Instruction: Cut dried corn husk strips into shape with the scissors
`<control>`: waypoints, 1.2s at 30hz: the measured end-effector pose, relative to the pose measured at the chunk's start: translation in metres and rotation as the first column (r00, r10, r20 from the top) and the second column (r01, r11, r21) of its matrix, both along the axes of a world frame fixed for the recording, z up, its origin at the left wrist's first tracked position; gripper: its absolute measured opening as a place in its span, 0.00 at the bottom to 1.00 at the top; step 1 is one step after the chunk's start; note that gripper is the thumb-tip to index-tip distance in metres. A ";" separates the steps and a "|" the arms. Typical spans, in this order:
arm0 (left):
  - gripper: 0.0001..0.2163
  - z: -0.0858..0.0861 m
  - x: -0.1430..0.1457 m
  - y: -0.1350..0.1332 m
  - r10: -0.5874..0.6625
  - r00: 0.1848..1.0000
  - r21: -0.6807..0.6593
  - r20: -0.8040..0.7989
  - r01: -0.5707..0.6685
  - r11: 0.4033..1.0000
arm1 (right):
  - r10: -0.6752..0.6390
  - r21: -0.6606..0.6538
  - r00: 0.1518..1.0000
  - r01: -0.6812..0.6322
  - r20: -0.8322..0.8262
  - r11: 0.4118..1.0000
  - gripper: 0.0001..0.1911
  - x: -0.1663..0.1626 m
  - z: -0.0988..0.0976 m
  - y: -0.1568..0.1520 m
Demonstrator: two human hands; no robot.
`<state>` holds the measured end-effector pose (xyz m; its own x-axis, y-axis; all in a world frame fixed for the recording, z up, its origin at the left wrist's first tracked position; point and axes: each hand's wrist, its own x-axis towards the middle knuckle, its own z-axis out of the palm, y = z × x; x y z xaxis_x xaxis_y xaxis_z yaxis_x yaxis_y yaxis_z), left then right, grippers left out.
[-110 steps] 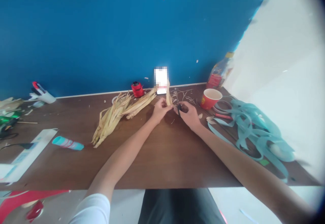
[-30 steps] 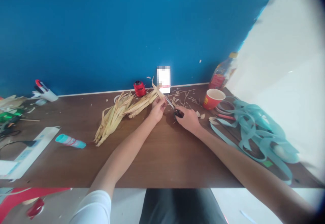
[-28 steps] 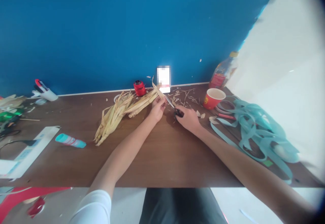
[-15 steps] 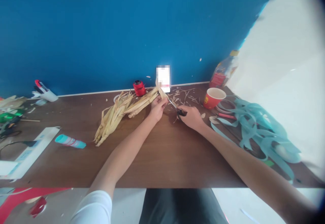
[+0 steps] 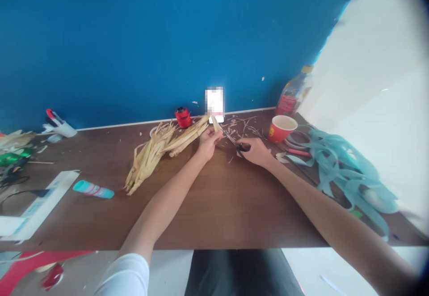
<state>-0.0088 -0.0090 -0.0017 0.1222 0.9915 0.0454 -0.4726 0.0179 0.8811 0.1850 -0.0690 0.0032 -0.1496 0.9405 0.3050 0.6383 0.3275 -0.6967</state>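
Between the pinched fingers of my left hand (image 5: 208, 145) is a small strip of dry corn husk (image 5: 216, 125), its tip pointing up. My right hand (image 5: 255, 151) is closed round the dark handles of a pair of scissors (image 5: 230, 138). The blades point up and left, close to the strip's right edge; whether they touch it I cannot tell. Left of my hands lie two bundles of dry corn husk, a larger bundle (image 5: 149, 157) and a narrower bundle (image 5: 189, 138). Thin husk scraps (image 5: 246, 124) litter the table behind the scissors.
A bright phone-like screen (image 5: 214, 103) leans on the blue wall. Beside it stands a red roll (image 5: 182, 118). To the right are a red paper cup (image 5: 282, 128), a bottle (image 5: 293, 92) and tangled teal ribbon (image 5: 348, 166). A teal tube (image 5: 94, 189) and a power strip (image 5: 47, 204) lie left.
The scissors and my right hand have shifted slightly right and down. The husk strip in my left hand looks smaller and narrower. The left hand has barely moved.
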 end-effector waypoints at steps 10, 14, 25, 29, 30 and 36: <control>0.17 0.001 0.001 -0.001 -0.033 0.999 -0.008 -0.024 0.033 0.999 | 0.048 -0.005 0.999 -0.048 -0.007 0.999 0.14 0.002 0.004 0.001; 0.15 0.002 0.001 -0.001 -0.055 0.998 -0.009 -0.020 0.055 0.998 | 0.025 -0.002 0.999 -0.025 0.027 1.000 0.13 0.002 0.006 0.001; 0.17 0.001 0.002 -0.003 -0.015 1.000 0.010 0.000 0.015 1.000 | -0.058 0.001 0.996 0.058 0.067 0.998 0.13 -0.003 0.003 -0.002; 0.16 -0.001 0.002 -0.002 -0.022 1.000 0.005 -0.004 0.022 1.000 | -0.054 0.004 0.997 0.054 0.063 0.999 0.13 -0.003 0.002 -0.002; 0.16 -0.001 0.002 -0.002 -0.030 1.000 -0.004 -0.008 0.030 1.000 | -0.051 0.005 0.997 0.050 0.058 0.999 0.14 -0.003 0.002 -0.002; 0.14 0.001 0.001 -0.002 -0.052 0.999 -0.031 -0.001 0.052 0.998 | -0.017 0.017 0.999 0.016 0.039 1.000 0.13 -0.003 0.004 -0.002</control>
